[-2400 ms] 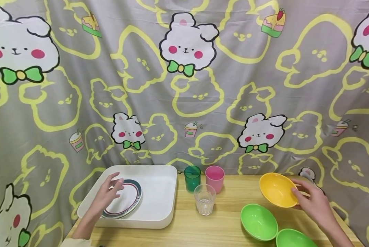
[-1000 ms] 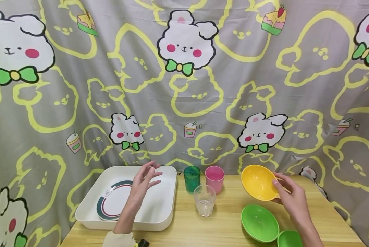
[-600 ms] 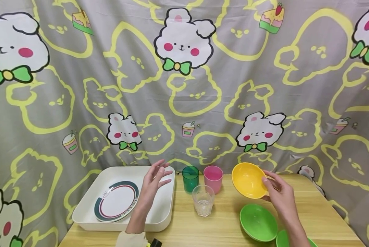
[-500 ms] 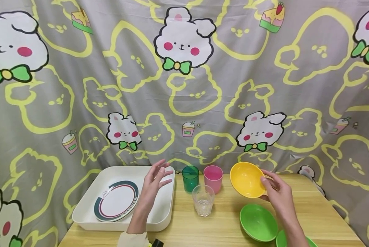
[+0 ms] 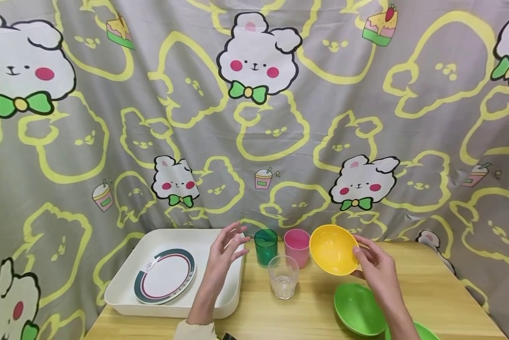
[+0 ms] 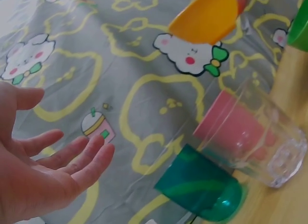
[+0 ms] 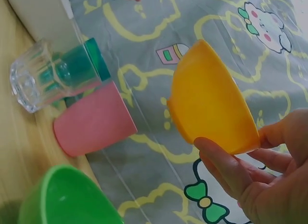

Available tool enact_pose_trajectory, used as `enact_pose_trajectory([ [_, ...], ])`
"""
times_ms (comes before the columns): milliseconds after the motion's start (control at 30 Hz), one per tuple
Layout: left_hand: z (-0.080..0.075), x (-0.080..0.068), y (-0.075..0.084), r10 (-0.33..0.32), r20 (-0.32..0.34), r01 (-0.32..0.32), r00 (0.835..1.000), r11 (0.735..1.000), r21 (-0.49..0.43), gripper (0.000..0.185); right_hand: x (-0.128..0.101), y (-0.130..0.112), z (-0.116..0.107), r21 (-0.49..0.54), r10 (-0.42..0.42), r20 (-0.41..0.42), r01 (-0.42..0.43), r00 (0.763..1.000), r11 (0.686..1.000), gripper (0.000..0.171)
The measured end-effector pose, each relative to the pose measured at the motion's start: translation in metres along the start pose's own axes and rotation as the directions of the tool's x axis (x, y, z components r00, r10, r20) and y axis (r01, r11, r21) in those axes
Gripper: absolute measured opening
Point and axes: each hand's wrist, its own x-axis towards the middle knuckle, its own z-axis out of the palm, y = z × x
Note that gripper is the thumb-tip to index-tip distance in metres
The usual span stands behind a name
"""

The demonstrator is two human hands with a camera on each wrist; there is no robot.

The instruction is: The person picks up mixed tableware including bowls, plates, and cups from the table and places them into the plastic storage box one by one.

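Note:
A yellow bowl (image 5: pixel 333 249) is held up by my right hand (image 5: pixel 375 264), thumb at the rim and fingers under its outside, tilted toward the head camera. In the right wrist view the bowl (image 7: pixel 211 101) shows from its side. My left hand (image 5: pixel 225 252) hovers over the right side of the white tray (image 5: pixel 175 309), fingers loosely spread and holding nothing. Two green bowls stand on the table at the right, one green bowl (image 5: pixel 358 309) below the yellow one, the other green bowl (image 5: pixel 422 332) partly hidden by my right forearm.
A teal cup (image 5: pixel 265 248), a pink cup (image 5: pixel 297 249) and a clear glass (image 5: pixel 283 278) stand grouped mid-table. Stacked plates (image 5: pixel 166 276) lie in the tray's left half. A patterned curtain (image 5: pixel 275 118) hangs right behind the table.
My right hand has carried the yellow bowl leftward, toward the pink cup. My left hand has moved right from over the plates to the tray's right edge.

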Motion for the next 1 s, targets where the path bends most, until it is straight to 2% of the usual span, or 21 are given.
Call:
enact_pose_trajectory([
  [167, 0.008, -0.002, -0.008, 0.0, 0.038, 0.0, 0.999, 1.0, -0.001, 0.049, -0.003, 0.0, 0.011, -0.004, 0.031, 0.024, -0.031, 0.999, 1.0, 0.04],
  [333, 0.018, -0.004, -0.012, -0.019, 0.076, 0.017, 0.997, 1.0, 0.02, 0.047, -0.005, 0.002, 0.023, 0.034, 0.044, 0.065, -0.046, 0.997, 0.998, 0.041],
  [567, 0.031, -0.005, -0.018, -0.031, 0.14, 0.031, 0.99, 1.0, 0.003, 0.049, -0.01, 0.0, 0.039, 0.071, 0.052, 0.102, -0.059, 0.993, 0.996, 0.041],
  [1000, 0.048, -0.01, -0.028, -0.127, 0.241, 0.138, 0.962, 0.99, -0.03, 0.053, -0.02, 0.0, 0.062, 0.109, 0.026, 0.146, -0.042, 0.989, 0.993, 0.038],
])
